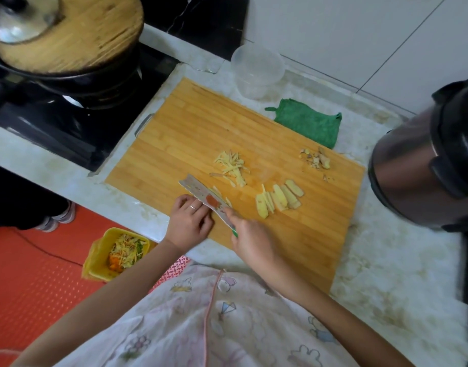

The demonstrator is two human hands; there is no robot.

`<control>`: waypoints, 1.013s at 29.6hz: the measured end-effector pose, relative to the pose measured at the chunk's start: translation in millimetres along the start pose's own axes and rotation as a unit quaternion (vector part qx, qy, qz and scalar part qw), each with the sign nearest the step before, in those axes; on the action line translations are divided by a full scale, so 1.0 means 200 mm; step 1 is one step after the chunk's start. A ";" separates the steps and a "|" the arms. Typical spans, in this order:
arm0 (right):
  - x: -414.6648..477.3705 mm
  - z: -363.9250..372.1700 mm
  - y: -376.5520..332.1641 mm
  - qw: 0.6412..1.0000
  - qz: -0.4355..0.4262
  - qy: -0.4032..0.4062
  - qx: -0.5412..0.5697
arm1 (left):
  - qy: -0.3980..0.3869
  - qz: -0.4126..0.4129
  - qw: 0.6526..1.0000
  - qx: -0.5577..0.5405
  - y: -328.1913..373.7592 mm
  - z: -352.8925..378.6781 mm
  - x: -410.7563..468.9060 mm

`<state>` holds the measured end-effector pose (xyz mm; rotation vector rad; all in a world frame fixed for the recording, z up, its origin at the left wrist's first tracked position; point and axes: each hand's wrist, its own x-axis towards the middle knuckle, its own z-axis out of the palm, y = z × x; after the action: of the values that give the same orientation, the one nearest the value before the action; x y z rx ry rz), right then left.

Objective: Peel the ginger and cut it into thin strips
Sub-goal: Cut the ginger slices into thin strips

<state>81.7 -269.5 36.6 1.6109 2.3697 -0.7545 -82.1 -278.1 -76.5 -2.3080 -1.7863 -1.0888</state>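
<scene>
Yellow ginger slices [279, 198] fanned on board [201, 128] just right of right grip [250, 234], long axes roughly along knife [206, 200]; that grip nearer, wrapped round knife handle. Left grip [189, 221] curled against blade; pinch unclear. Strips [230, 165] beyond.

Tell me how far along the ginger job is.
Peeling looks done: peel scraps sit aside. One pile of strips is cut. The right hand holds the knife beside the left hand, apparently cutting more. A row of slices is left to cut.
</scene>
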 end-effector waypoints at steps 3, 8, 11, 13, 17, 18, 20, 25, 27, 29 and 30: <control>0.02 -0.01 0.00 1.000 0.004 -0.001 0.002 | -0.007 0.000 1.000 0.002 0.00 -0.01 0.00; 0.10 0.00 -0.06 1.000 -0.011 0.006 -0.014 | 0.007 0.006 1.000 0.005 0.00 -0.02 0.01; 0.06 0.00 -0.05 1.000 -0.013 0.013 -0.023 | 0.016 0.014 1.000 0.010 0.01 -0.02 0.01; 0.02 -0.01 -0.03 0.999 -0.014 0.011 -0.035 | 0.013 0.014 1.000 0.016 0.01 -0.02 0.00; -0.04 -0.02 -0.03 0.999 -0.008 0.008 -0.032 | 0.030 0.023 0.999 0.006 0.01 -0.01 0.00; -0.04 -0.02 -0.03 0.999 -0.008 0.008 -0.030 | 0.034 0.023 0.999 0.004 0.01 -0.01 0.00; -0.03 -0.02 -0.03 0.999 -0.006 0.009 -0.035 | 0.037 0.019 0.999 0.004 0.01 -0.02 0.00; -0.03 0.01 -0.03 0.999 -0.004 0.004 -0.044 | 0.036 0.005 0.999 0.016 0.00 -0.01 0.00; -0.03 0.02 -0.03 0.999 0.000 0.007 -0.048 | 0.033 0.002 0.999 0.018 0.00 -0.01 0.00; -0.03 0.02 -0.03 0.998 0.004 0.010 -0.055 | 0.024 -0.001 0.999 0.023 0.00 -0.01 -0.01; -0.03 0.03 -0.03 0.998 0.004 0.009 -0.059 | 0.018 -0.004 0.999 0.027 0.00 -0.01 -0.01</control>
<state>77.3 -278.3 36.2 1.5841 2.3717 -0.5887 -84.1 -279.8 -75.7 -2.2387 -1.7892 -1.0643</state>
